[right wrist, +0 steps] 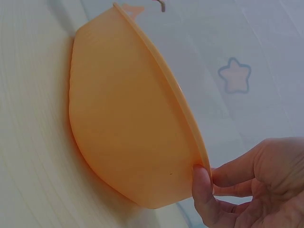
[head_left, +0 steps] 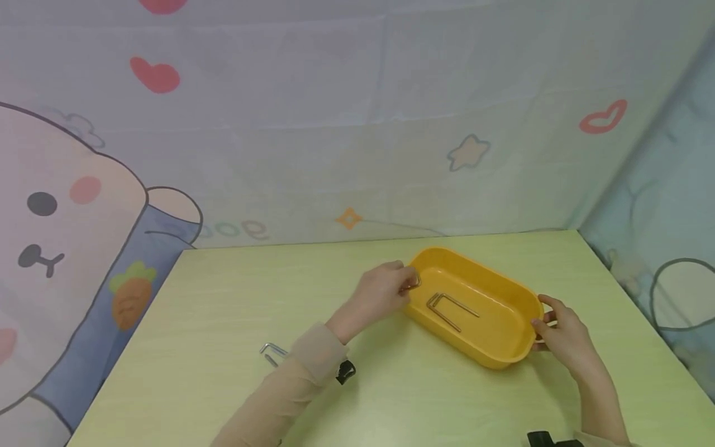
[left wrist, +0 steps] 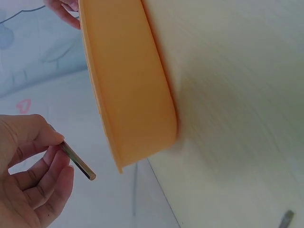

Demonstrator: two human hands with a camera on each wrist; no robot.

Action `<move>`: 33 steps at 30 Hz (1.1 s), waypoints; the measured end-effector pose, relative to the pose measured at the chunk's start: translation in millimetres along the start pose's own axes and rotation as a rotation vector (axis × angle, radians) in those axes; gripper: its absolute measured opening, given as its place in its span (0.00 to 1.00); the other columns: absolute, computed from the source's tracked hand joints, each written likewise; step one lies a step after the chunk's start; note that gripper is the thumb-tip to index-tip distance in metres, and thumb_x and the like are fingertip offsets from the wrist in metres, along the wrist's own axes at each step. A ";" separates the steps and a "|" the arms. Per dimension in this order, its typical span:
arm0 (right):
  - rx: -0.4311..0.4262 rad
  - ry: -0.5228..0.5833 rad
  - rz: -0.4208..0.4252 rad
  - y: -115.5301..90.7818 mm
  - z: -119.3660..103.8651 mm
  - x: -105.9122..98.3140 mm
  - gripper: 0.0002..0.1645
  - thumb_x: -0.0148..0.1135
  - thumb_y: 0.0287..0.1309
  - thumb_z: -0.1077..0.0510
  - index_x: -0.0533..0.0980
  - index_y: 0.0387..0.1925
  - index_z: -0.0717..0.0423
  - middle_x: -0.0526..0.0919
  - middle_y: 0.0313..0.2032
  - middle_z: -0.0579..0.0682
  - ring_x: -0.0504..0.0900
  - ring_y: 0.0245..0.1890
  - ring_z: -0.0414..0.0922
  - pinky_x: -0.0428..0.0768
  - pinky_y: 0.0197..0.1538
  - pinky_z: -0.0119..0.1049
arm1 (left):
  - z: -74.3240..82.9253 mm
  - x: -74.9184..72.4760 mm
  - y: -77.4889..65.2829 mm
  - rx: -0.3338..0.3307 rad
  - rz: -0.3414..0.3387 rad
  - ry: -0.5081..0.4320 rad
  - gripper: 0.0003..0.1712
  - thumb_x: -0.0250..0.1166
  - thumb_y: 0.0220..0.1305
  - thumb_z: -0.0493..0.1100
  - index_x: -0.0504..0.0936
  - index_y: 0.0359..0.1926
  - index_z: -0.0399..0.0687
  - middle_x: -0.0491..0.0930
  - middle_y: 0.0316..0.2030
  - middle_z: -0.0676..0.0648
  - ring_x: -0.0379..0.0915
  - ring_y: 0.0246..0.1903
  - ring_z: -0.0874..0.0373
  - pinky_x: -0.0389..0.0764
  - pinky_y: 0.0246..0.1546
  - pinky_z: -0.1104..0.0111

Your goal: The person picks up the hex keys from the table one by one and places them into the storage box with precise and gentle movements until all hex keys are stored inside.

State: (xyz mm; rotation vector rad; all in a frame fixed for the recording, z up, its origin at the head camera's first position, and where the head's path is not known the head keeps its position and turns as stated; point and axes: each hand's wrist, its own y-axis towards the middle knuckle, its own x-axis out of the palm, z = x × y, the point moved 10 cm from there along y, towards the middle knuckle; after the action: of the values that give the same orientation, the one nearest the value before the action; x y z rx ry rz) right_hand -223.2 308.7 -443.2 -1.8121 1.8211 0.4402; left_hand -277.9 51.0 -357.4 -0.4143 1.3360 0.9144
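Observation:
My left hand (head_left: 385, 287) pinches a metal hex key (left wrist: 78, 161) between thumb and fingers, over the left end of a yellow tray (head_left: 491, 282). In the left wrist view the key's straight end points away from the fingertips, apart from the tray wall; the rest is hidden by the hand. My right hand (head_left: 566, 338) grips the tray's right rim, thumb (right wrist: 203, 183) on the outer wall. Inside the tray lie L-shaped hex keys (head_left: 459, 305), brassy in colour, side by side near the middle.
Silvery hex keys (head_left: 274, 349) lie on the pale green table (head_left: 234, 298), partly hidden behind my left forearm. A cloth printed with cartoon shapes hangs behind the table's far edge, and another patterned cloth (head_left: 670, 186) runs along the right side.

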 end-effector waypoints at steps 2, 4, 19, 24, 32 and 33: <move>0.000 0.007 0.002 0.3 -0.2 -1.8 0.34 0.46 0.69 0.65 0.47 0.69 0.74 0.65 0.43 0.64 0.78 0.32 0.41 0.84 0.33 0.33 | 8.8 1.5 5.8 0.033 -0.009 0.012 0.14 0.63 0.53 0.33 0.82 0.40 0.52 0.81 0.34 0.53 0.72 0.31 0.62 0.68 0.27 0.78; 0.001 0.011 0.001 0.4 0.0 -1.6 0.34 0.46 0.68 0.65 0.47 0.69 0.74 0.65 0.43 0.64 0.78 0.32 0.42 0.84 0.33 0.33 | 16.9 4.3 10.0 0.063 -0.024 0.028 0.13 0.63 0.53 0.34 0.81 0.40 0.53 0.81 0.34 0.54 0.72 0.31 0.63 0.67 0.27 0.78; -0.004 -0.012 0.016 -1.3 -1.4 -5.7 0.34 0.46 0.69 0.65 0.47 0.69 0.74 0.66 0.44 0.65 0.78 0.31 0.40 0.84 0.32 0.33 | 64.2 30.8 38.8 0.317 -0.174 0.186 0.14 0.60 0.59 0.35 0.79 0.43 0.58 0.76 0.33 0.57 0.67 0.29 0.66 0.65 0.25 0.79; -0.008 -0.011 0.019 -1.7 -0.7 -7.9 0.34 0.46 0.69 0.65 0.47 0.69 0.74 0.66 0.44 0.65 0.78 0.31 0.39 0.84 0.33 0.33 | 79.5 45.8 47.2 0.424 -0.248 0.219 0.13 0.58 0.63 0.35 0.80 0.44 0.56 0.77 0.36 0.57 0.72 0.34 0.67 0.67 0.28 0.80; -0.009 0.000 0.015 -1.5 0.1 -5.4 0.34 0.46 0.69 0.65 0.47 0.69 0.74 0.66 0.44 0.66 0.78 0.31 0.38 0.84 0.33 0.33 | 91.7 66.1 52.0 0.535 -0.337 0.330 0.10 0.54 0.70 0.41 0.79 0.47 0.58 0.79 0.40 0.56 0.75 0.40 0.65 0.73 0.31 0.78; -0.010 0.002 0.015 -1.2 0.2 -5.1 0.34 0.46 0.69 0.65 0.47 0.69 0.74 0.66 0.44 0.66 0.78 0.31 0.38 0.84 0.33 0.33 | 92.0 69.2 52.2 0.542 -0.349 0.346 0.10 0.54 0.70 0.40 0.79 0.47 0.58 0.79 0.40 0.56 0.75 0.39 0.65 0.73 0.30 0.78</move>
State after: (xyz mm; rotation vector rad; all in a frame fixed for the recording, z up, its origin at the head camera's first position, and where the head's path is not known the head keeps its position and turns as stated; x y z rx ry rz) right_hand -222.2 313.0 -440.3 -1.8070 1.8376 0.4541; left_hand -260.5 172.1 -389.4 -0.3729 1.6926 0.1734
